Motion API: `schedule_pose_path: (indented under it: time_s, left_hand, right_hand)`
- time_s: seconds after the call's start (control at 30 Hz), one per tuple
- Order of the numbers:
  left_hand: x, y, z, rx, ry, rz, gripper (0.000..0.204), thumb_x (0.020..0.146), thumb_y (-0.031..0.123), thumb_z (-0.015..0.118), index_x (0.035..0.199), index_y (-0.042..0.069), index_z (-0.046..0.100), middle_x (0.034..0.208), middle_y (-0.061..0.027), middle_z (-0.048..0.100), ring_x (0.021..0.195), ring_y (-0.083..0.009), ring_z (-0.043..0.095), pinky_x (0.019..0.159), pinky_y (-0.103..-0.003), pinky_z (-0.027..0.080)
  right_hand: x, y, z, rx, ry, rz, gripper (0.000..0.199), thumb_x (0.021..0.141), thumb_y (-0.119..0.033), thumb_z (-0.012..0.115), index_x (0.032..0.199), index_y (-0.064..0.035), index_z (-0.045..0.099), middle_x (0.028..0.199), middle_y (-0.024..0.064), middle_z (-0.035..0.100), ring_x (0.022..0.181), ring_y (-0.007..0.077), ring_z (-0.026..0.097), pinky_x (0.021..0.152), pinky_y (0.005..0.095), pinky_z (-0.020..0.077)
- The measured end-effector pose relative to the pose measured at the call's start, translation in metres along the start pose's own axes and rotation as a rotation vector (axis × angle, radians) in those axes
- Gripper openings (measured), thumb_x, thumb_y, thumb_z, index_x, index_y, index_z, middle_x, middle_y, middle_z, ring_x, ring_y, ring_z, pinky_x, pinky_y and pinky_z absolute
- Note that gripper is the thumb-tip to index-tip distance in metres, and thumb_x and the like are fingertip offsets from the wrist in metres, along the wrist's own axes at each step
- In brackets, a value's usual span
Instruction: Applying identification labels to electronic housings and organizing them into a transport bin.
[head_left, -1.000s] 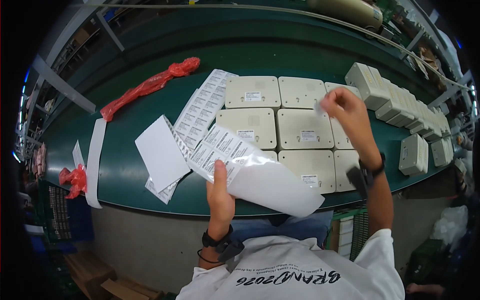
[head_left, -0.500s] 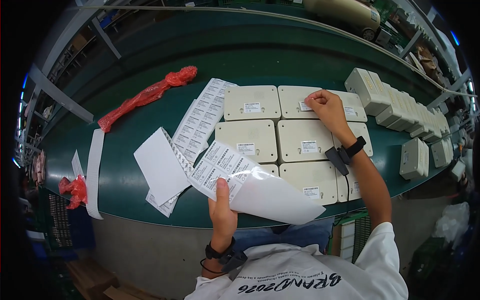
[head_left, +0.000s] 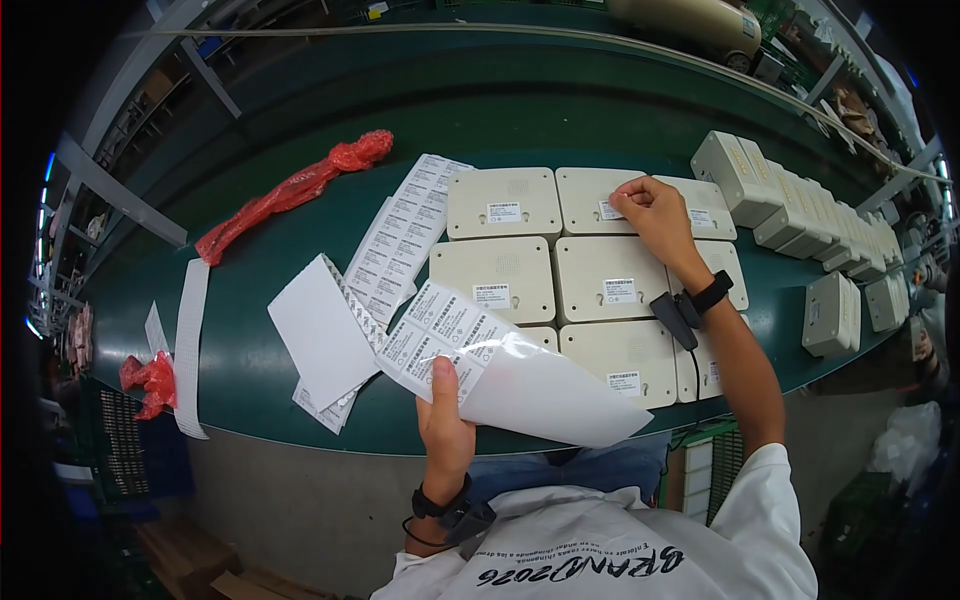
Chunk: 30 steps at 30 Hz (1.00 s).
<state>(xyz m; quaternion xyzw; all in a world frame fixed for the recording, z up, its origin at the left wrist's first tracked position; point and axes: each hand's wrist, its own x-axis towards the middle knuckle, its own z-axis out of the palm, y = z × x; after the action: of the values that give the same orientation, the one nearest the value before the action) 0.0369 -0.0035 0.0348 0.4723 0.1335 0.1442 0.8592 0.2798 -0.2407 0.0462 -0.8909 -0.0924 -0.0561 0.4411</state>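
Observation:
My left hand (head_left: 445, 420) grips a sheet of white labels (head_left: 540, 392), thumb on top. The sheet's left part carries printed labels; its right part is bare, glossy backing that curls over the nearest boxes. Over at the back row, my right hand (head_left: 655, 212) has its fingertips pinched at the edge of a small label (head_left: 609, 210). That label lies against the back of a cream plastic box (head_left: 590, 186), partly hidden by the fingers. Several like boxes sit close together in rows, such as the middle one (head_left: 605, 262), with labels showing on many of them.
More label sheets (head_left: 400, 235) and a white sheet (head_left: 325, 330) lie left of the boxes. Farther left are crumpled red plastic wrap (head_left: 300, 190), a smaller red piece (head_left: 152, 383) and a long white strip (head_left: 190, 350). A line of cream boxes (head_left: 785, 205) stands along the right.

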Motion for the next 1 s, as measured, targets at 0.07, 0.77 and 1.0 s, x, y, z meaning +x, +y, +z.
schedule_pose_path:
  time_s: [0.07,0.77,1.0]
  left_hand:
    - [0.000,0.000,0.000,-0.003,0.005,-0.008,0.055,0.105,0.028,0.043,0.148,-0.002,0.028,0.140,-0.0159,0.047,0.126,-0.0229,0.050,0.105,-0.037,0.041]
    - [0.000,0.001,0.002,-0.021,-0.023,0.032,0.051,0.105,0.027,0.043,0.145,-0.003,0.032,0.136,-0.0134,0.049,0.120,-0.0185,0.052,0.102,-0.032,0.042]
    - [0.001,0.003,0.005,-0.008,-0.031,0.016,0.051,0.105,0.027,0.043,0.145,-0.003,0.033,0.136,-0.0132,0.050,0.120,-0.0188,0.052,0.102,-0.032,0.042]
  right_hand:
    - [0.000,-0.001,0.000,-0.003,-0.003,-0.005,0.019,0.088,-0.018,0.071,0.096,-0.0002,0.070,0.084,0.0057,0.069,0.075,0.0098,0.061,0.068,0.0215,0.0489]
    - [-0.004,-0.006,0.004,-0.055,0.017,-0.088,0.020,0.088,-0.017,0.070,0.095,0.0016,0.069,0.083,0.0082,0.069,0.073,0.0120,0.062,0.068,0.0238,0.0507]
    - [-0.001,-0.001,0.002,-0.129,0.010,-0.093,0.022,0.088,-0.020,0.071,0.093,0.0005,0.067,0.081,0.0080,0.067,0.071,0.0127,0.061,0.066,0.0248,0.0504]
